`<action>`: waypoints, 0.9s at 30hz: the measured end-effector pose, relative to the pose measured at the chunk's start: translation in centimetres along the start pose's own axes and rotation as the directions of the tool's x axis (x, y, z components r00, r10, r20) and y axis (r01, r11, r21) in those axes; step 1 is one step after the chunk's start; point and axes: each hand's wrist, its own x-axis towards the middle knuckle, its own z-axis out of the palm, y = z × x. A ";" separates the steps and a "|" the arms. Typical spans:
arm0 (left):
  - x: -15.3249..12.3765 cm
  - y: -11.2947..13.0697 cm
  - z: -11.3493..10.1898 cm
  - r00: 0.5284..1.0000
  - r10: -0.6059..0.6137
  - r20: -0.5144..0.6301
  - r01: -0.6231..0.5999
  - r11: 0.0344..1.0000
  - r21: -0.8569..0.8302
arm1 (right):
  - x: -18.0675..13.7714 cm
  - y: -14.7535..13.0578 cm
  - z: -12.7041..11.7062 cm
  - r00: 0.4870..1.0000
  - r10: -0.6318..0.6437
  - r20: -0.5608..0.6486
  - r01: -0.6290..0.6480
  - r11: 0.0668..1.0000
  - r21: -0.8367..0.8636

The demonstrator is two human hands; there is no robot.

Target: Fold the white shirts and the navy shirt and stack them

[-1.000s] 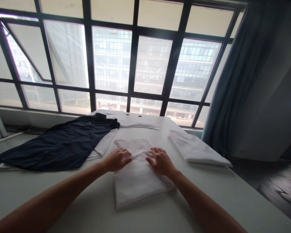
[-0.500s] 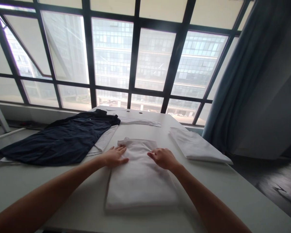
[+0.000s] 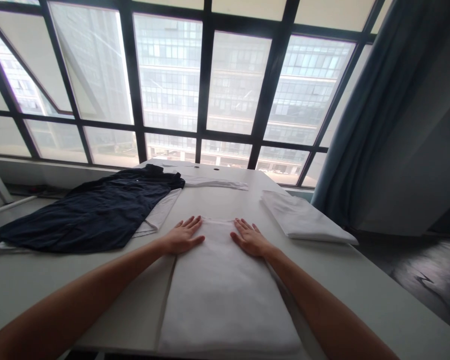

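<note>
A folded white garment (image 3: 225, 290) lies flat on the white table (image 3: 360, 285) straight in front of me. My left hand (image 3: 182, 236) rests flat on its far left corner with fingers stretched out. On the far right corner lies my right hand (image 3: 250, 237), also flat with fingers spread. Neither hand holds anything.
A dark navy garment (image 3: 93, 210) is spread out at the left over a white one (image 3: 161, 215). Another folded white garment (image 3: 303, 220) lies at the right near the table edge. Behind the table are a large window (image 3: 210, 85) and a blue curtain (image 3: 363, 115).
The folded white garment has slid toward me and straightened. Both hands went from its middle to its far corners and flattened out.
</note>
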 end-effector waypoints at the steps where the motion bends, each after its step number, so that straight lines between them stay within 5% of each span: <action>1: 0.1 -0.1 0.0 1.000 -0.001 -0.002 0.001 1.000 0.001 | 0.3 0.7 0.0 0.999 0.052 0.004 -0.052 0.999 -0.001; 5: 0.2 -0.4 -0.4 1.000 -0.010 -0.006 0.010 1.000 0.008 | 0.9 2.4 0.1 0.981 0.195 -0.002 -0.195 0.981 0.006; 12: 0.0 -1.6 -1.8 0.980 -0.197 -0.039 0.200 0.975 0.093 | 0.0 0.9 -1.2 0.905 0.299 -0.304 -0.302 0.953 0.037; 21: -1.1 0.6 -2.9 0.930 -0.323 -0.172 0.356 0.909 0.216 | -2.5 0.0 -4.4 0.923 0.381 0.060 -0.385 0.918 0.099; 27: -1.2 -1.7 -4.7 0.902 -0.415 -0.120 0.424 0.904 0.058 | -4.0 -0.1 -5.1 0.894 0.321 0.313 -0.396 0.892 0.217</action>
